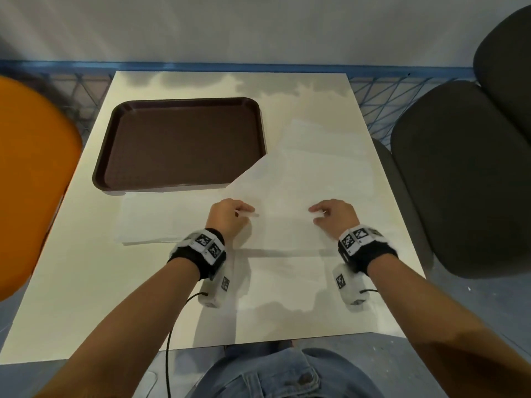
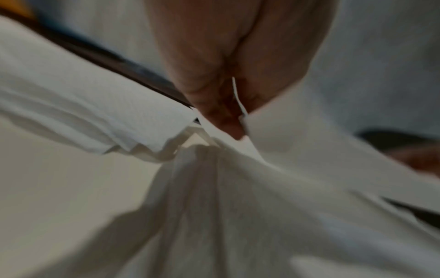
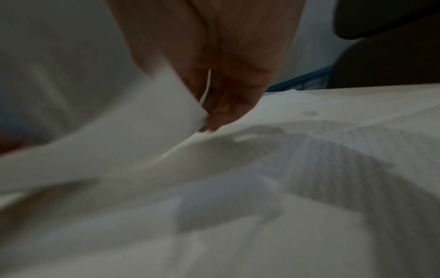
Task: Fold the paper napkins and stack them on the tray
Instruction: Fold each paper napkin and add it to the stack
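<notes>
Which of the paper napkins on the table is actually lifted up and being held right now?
The middle napkin, pinched by the left hand and right hand; its corner overlaps the tray. The others lie flat.

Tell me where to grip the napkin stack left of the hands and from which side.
Probably take the napkin stack by its near edge, coming from the person's side. That edge faces open table, and the left wrist view shows its layers fanned and slightly lifted, so fingers could slip under. The far edge lies close against the tray rim. Both hands, left hand and right hand, currently pinch another napkin.
</notes>
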`<state>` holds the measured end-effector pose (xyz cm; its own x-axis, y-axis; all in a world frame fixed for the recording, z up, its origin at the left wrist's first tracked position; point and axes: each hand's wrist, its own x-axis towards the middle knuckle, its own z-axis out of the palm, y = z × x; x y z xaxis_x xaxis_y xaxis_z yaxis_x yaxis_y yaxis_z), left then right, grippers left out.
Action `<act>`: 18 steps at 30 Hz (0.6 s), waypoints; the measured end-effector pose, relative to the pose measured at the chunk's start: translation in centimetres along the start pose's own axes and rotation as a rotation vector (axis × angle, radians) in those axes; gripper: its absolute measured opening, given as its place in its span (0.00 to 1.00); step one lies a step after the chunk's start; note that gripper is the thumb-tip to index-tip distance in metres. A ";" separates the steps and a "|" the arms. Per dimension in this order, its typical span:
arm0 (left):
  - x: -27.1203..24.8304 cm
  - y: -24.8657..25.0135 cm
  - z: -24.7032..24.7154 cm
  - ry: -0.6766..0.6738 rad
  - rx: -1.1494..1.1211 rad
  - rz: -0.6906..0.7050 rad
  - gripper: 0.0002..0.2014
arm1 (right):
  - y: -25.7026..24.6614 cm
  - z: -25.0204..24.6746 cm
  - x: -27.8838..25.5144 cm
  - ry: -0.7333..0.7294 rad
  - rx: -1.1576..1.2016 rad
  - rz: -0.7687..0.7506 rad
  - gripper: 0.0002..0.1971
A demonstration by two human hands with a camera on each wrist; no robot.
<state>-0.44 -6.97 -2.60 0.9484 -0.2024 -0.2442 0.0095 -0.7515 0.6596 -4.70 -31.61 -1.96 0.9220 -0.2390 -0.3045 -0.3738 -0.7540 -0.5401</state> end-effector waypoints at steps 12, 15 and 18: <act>-1.0 0.4 2.9 -0.271 0.802 0.279 0.26 | -1.6 4.3 -0.6 -0.183 -0.568 -0.385 0.26; -0.7 0.5 2.1 -0.146 0.792 0.275 0.24 | -3.0 3.2 1.0 -0.256 -0.555 -0.259 0.24; -0.2 0.6 1.6 -0.146 0.615 0.162 0.26 | -4.5 2.3 2.2 -0.340 -0.546 -0.308 0.15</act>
<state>-1.11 -8.45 -3.30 0.8691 -0.3941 -0.2989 -0.3544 -0.9177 0.1797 -1.16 -27.35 -1.97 0.8619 0.1716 -0.4771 0.0848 -0.9765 -0.1982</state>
